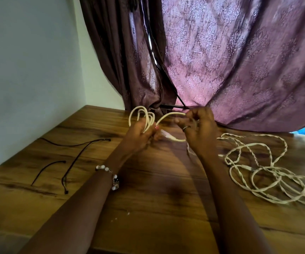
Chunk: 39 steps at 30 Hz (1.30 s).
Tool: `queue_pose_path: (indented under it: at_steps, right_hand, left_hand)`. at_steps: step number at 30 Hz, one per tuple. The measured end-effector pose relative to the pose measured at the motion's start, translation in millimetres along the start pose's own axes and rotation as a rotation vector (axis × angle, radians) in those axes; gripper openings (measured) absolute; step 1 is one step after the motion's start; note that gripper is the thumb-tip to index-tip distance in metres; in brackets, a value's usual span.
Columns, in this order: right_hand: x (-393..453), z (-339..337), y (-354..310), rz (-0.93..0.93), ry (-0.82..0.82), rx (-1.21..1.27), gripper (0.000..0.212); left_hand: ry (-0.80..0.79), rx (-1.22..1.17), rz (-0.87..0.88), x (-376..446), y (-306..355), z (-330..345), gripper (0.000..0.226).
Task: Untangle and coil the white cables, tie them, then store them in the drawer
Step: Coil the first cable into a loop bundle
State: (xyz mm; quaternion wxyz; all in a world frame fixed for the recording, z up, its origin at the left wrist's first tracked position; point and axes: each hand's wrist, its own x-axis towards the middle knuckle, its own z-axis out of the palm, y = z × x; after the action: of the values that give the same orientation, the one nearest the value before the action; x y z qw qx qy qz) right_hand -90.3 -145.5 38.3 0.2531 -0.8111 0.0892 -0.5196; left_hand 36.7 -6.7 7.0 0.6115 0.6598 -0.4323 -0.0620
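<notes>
My left hand [140,133] grips a bunch of white cable loops [144,116] that stand up above its fingers. A strand of the same cable arcs across to my right hand [199,129], whose fingers pinch it near the top; another piece runs between both hands lower down. Both hands hover above the far middle of the wooden table [148,189]. A loose tangle of twisted white cables [257,173] lies on the table at the right, trailing toward my right hand. No drawer is in view.
Two thin black ties [76,154] lie on the table at the left. A purple patterned curtain [230,61] hangs behind the table's far edge, with a dark rod [173,106] at its foot. A white wall [29,61] borders the left side.
</notes>
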Motion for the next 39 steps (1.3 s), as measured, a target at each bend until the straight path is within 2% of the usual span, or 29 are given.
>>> queue_pose_path:
  at_steps: [2,3,4,7,10,12,14,16,18,19,21,23,25,28,30,33,36,39]
  right_hand:
    - [-1,5,5,-0.113,-0.067,-0.426,0.054]
    - [-2,6,9,-0.170,-0.148,-0.531,0.057]
    - [-2,8,12,-0.210,-0.226,-0.550,0.053]
    - [-1,8,18,-0.267,-0.352,-0.461,0.018]
    - [0,5,23,-0.232,-0.392,-0.417,0.011]
    - [-3,4,28,-0.130,-0.375,-0.400,0.012]
    - [-4,6,28,0.097,-0.315,-0.265,0.017]
    - [-2,5,18,0.389,-0.287,0.002,0.025]
    - [-1,1,8,0.577,-0.321,0.232,0.015]
    - [-1,-2,3,0.602,-0.356,0.258,0.003]
    - [-1,-3,2,0.526,-0.433,0.133,0.016]
    - [-3,1,-2,0.391,-0.498,-0.017,0.017]
    - [-6,8,-7,0.386,-0.507,0.101,0.022]
    - [-6,9,-16,0.566,-0.397,0.546,0.011]
    - [-2,5,-13,0.660,-0.259,0.747,0.016]
    - [5,-5,-3,0.788,-0.049,0.940,0.018]
    - [5,-9,10,0.808,0.065,0.869,0.021]
    - [2,-5,27,0.641,0.056,0.370,0.023]
  left_hand:
    - [-0.074,0.029,0.030,-1,-3,4,0.016]
    - [-0.087,0.019,0.031,-1,-5,5,0.015]
    - [-0.076,-0.022,0.016,0,-5,6,0.016]
    - [0.094,-0.357,-0.090,6,1,2,0.018]
    - [0.281,-0.799,-0.163,12,7,-24,0.024]
    - [0.244,-1.060,-0.159,12,5,-44,0.031]
    - [0.110,-1.188,-0.122,10,4,-53,0.038]
    - [-0.002,-1.190,-0.110,8,5,-54,0.043]
    - [-0.129,-1.165,-0.108,5,10,-52,0.045]
    - [-0.194,-1.153,-0.099,4,12,-52,0.046]
    - [-0.273,-1.125,-0.092,3,16,-52,0.047]
    - [-0.288,-1.103,-0.099,2,18,-50,0.047]
    - [-0.276,-1.080,-0.116,1,22,-46,0.048]
    - [-0.178,-1.044,-0.206,6,17,-41,0.055]
    - [-0.138,-1.034,-0.263,10,10,-43,0.061]
    - [-0.220,-0.968,-0.316,10,1,-46,0.061]
    - [-0.370,-0.867,-0.333,5,3,-38,0.050]
    - [-0.385,-0.797,-0.333,-1,14,-30,0.036]
